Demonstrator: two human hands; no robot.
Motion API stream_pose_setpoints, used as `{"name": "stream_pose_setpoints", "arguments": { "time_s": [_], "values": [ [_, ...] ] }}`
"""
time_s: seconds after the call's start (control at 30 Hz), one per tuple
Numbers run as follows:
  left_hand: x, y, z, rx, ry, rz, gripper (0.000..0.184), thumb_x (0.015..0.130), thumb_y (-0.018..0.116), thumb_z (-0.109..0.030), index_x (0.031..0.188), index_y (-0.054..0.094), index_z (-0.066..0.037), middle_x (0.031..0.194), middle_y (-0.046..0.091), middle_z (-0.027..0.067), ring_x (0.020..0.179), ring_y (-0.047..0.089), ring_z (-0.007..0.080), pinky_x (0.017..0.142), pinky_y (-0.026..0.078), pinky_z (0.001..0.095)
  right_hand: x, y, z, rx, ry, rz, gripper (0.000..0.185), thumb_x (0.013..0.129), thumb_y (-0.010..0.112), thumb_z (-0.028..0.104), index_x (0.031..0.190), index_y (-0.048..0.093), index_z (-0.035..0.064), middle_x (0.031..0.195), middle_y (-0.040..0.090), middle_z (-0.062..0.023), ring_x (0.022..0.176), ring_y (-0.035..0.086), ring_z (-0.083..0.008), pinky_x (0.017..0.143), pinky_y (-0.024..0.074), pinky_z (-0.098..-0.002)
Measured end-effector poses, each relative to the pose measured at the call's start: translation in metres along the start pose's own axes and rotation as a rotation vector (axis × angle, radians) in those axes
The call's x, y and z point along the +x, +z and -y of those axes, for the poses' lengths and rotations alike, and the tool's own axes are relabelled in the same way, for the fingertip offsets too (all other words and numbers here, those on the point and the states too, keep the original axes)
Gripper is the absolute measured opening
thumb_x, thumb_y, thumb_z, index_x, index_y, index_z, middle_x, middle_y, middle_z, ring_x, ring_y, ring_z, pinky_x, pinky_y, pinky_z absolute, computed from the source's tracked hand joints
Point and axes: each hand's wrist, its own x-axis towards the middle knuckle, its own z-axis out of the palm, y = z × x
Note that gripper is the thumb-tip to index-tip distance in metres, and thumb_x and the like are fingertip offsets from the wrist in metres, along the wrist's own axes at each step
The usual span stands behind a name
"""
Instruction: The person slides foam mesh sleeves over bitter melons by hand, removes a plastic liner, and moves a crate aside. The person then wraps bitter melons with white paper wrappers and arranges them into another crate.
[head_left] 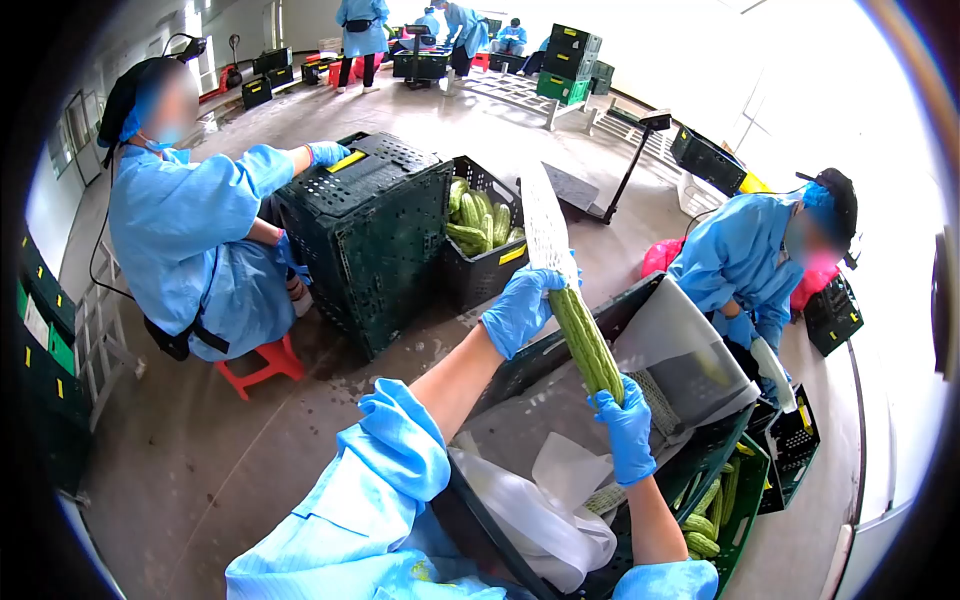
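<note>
Blue sleeve (390,475) in the foreground, its left hand (525,310) and the right hand (627,430) both grasping a green gourd (588,342) part-covered by a white net (546,215).
The left fingers close round the gourd at the net's lower edge; the right fingers are wrapped about its bare near end. The long axis slants from the right hand up and leftward, away from the wearer, so the netted end lies beyond the left hand, the one closer to the net. The gourd is held above a lined crate (525,370) with pale sheeting (530,520); loose gourds (703,540) lie in a crate just to the right. Farther out, a seated co-worker's gloved hand (328,153) rests on a large dark crate (390,260), left.
</note>
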Motion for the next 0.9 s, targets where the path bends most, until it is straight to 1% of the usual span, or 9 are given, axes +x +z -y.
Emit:
{"name": "stream_pose_setpoints", "arguments": {
  "time_s": [0.1,0.27,0.5,0.6,0.67,0.7,0.77,0.8,0.9],
  "values": [
    [0.002,-0.002,0.003,-0.032,0.014,0.005,0.06,0.08,0.05,0.005,0.139,0.041,0.002,0.117,0.059,0.0183,0.107,0.061,0.029,0.094,0.052,0.0424,0.002,0.0,-0.005,-0.037,-0.042,-0.01,0.038,0.09,0.067,0.019,0.122,0.056,0.0015,0.099,0.068,-0.0065,0.083,0.067,-0.0122,0.064,0.0523,-0.0232],
    [0.007,-0.005,0.011,-0.022,0.061,-0.022,0.057,0.081,0.049,0.006,0.138,0.042,0.003,0.115,0.06,0.0177,0.104,0.063,0.0288,0.092,0.053,0.0411,0.001,-0.001,-0.008,-0.041,-0.023,-0.01,0.039,0.091,0.067,0.021,0.122,0.056,0.0017,0.1,0.068,-0.0061,0.082,0.067,-0.0125,0.064,0.0522,-0.0233],
    [0.004,0.004,0.012,0.035,0.131,-0.069,0.043,0.084,0.054,0.003,0.127,0.05,0.003,0.107,0.062,0.0141,0.097,0.064,0.0252,0.088,0.054,0.0368,-0.002,0.001,0.001,0.023,0.009,0.006,0.042,0.091,0.069,0.026,0.123,0.056,0.0017,0.101,0.068,-0.006,0.082,0.067,-0.013,0.064,0.0522,-0.0235],
    [0.007,-0.001,0.016,0.035,0.14,-0.082,0.036,0.086,0.057,0.001,0.121,0.054,0.003,0.103,0.063,0.0122,0.093,0.064,0.0238,0.085,0.054,0.0361,-0.004,0.003,0.006,0.063,0.05,0.013,0.042,0.09,0.069,0.024,0.123,0.056,0.0016,0.1,0.068,-0.0055,0.083,0.067,-0.0131,0.065,0.0524,-0.0237],
    [0.008,-0.004,0.019,0.031,0.16,-0.091,0.031,0.087,0.058,-0.001,0.118,0.055,0.002,0.101,0.064,0.0112,0.091,0.063,0.0233,0.084,0.054,0.0356,-0.004,0.005,0.003,-0.072,-0.033,-0.009,0.041,0.09,0.069,0.021,0.123,0.056,0.0013,0.101,0.067,-0.0055,0.084,0.067,-0.0131,0.065,0.0526,-0.0239],
    [0.009,-0.006,0.021,0.025,0.164,-0.093,0.03,0.088,0.059,-0.002,0.118,0.056,0.002,0.1,0.064,0.0108,0.09,0.063,0.0232,0.083,0.055,0.0356,-0.004,0.005,0.002,-0.14,-0.072,-0.02,0.041,0.09,0.068,0.02,0.124,0.055,0.0011,0.101,0.067,-0.0054,0.084,0.067,-0.0131,0.065,0.0527,-0.024],
    [0.011,-0.009,0.022,0.013,0.17,-0.095,0.027,0.09,0.059,-0.005,0.117,0.057,0.001,0.098,0.064,0.0102,0.09,0.063,0.023,0.082,0.055,0.0355,-0.005,0.006,0.005,-0.075,-0.013,0.003,0.04,0.09,0.068,0.018,0.124,0.055,0.0013,0.102,0.067,-0.0056,0.085,0.067,-0.013,0.065,0.0528,-0.0242],
    [0.009,-0.005,0.019,0.008,0.146,-0.141,0.029,0.095,0.057,-0.012,0.121,0.054,0.0,0.099,0.063,0.0111,0.089,0.063,0.0233,0.082,0.055,0.0361,-0.005,0.006,0.006,-0.042,0.015,0.015,0.04,0.09,0.067,0.017,0.125,0.055,0.0013,0.102,0.067,-0.0057,0.086,0.067,-0.013,0.065,0.0529,-0.0242],
    [0.004,0.001,0.011,-0.151,0.086,-0.151,0.03,0.098,0.055,-0.021,0.121,0.054,0.0,0.1,0.06,0.0102,0.089,0.063,0.021,0.079,0.055,0.0346,-0.002,0.004,0.001,0.011,0.039,0.027,0.039,0.09,0.067,0.016,0.125,0.055,0.002,0.104,0.066,-0.0065,0.086,0.067,-0.0131,0.065,0.0528,-0.0241]
  ]
}}
